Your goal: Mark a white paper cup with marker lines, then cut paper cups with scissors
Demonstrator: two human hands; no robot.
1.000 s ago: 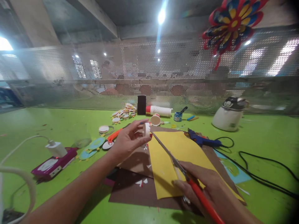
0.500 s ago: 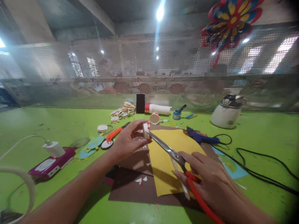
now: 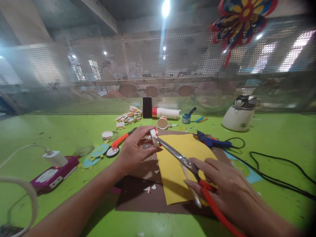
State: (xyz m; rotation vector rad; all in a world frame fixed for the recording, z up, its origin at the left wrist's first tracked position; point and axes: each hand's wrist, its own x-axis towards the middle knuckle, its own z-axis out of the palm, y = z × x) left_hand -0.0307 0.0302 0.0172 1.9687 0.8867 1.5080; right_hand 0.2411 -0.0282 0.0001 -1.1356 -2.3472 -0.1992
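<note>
My left hand (image 3: 135,149) pinches a small white and red piece of paper cup (image 3: 154,137) between thumb and fingers. My right hand (image 3: 222,182) is closed around red-handled scissors (image 3: 181,158). The scissors' blade tips meet the right side of the cup piece. A thin pale stick (image 3: 195,196) also shows below the right fingers; whether they hold it I cannot tell. Beneath the hands lie a yellow sheet (image 3: 176,184) and dark brown sheets (image 3: 140,197), with small white paper scraps (image 3: 150,188) on the brown.
A purple power strip (image 3: 54,176) stands at left. Paper discs (image 3: 100,150) and an orange-handled tool (image 3: 120,141) lie nearer the middle. Behind are stacked paper cups (image 3: 168,113), a phone-like black slab (image 3: 147,108) and a kettle (image 3: 238,115). A blue glue gun (image 3: 213,142) trails its cord at right.
The cup piece has tilted slightly in my left hand, and my right hand with the scissors has shifted slightly right. The camera view has moved a little.
</note>
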